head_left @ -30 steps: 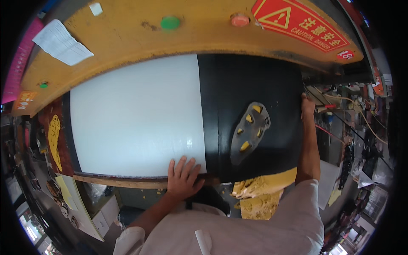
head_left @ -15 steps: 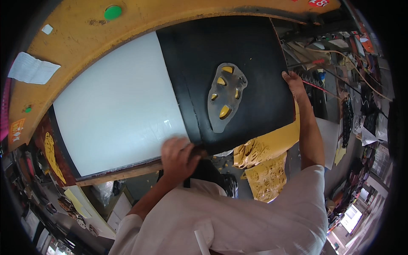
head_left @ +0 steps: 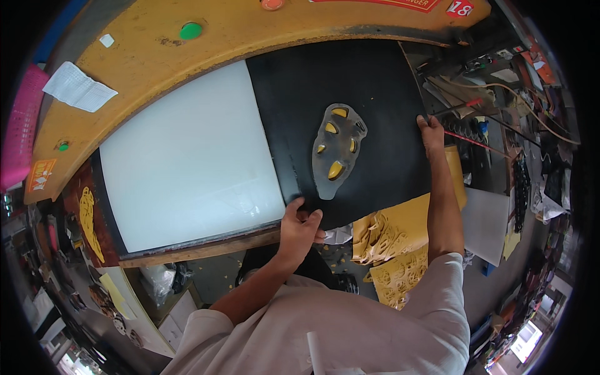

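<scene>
A large black board [head_left: 387,162] lies against the right part of a white cutting surface [head_left: 194,169]. On the board rests a grey, elongated cutting die [head_left: 347,140] with several openings, yellow material showing through them. My left hand [head_left: 299,230] is at the board's near left edge, thumb and fingers bent around the rim. At its right edge, my right hand [head_left: 431,134] grips the board, thumb on top and the other fingers hidden beneath.
A yellow machine beam [head_left: 231,28] with a green button [head_left: 191,30] arches across the far side. Yellow sheets with cut-outs [head_left: 400,272] hang below the board's near right edge. A yellow cut piece [head_left: 90,222] lies at far left; a pink basket [head_left: 24,128] stands beyond.
My left hand has moved right, from the white surface's near edge to the black board's near edge. My right hand stays on the board's right edge. The whole view has shifted slightly.
</scene>
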